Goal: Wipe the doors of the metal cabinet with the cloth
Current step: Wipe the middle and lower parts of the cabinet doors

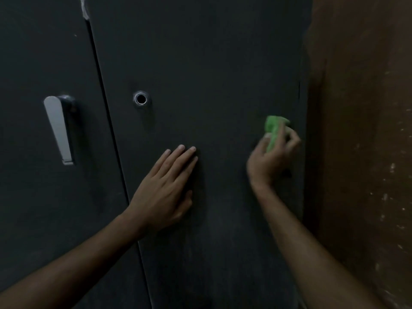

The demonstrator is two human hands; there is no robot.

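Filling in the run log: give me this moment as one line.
left hand flat on right door | right hand grips green cloth near door's right edge | left door untouched

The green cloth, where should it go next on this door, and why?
Probably sweep the green cloth leftward across the right door. The right hand grips it at the door's right edge, while the left hand presses flat mid-door, bracing it.

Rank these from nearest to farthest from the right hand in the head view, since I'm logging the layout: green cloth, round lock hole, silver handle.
From the right hand:
1. Green cloth, held in its fingers by the right door's right edge.
2. Round lock hole, up and left on the same door.
3. Silver handle, farthest left on the left door.
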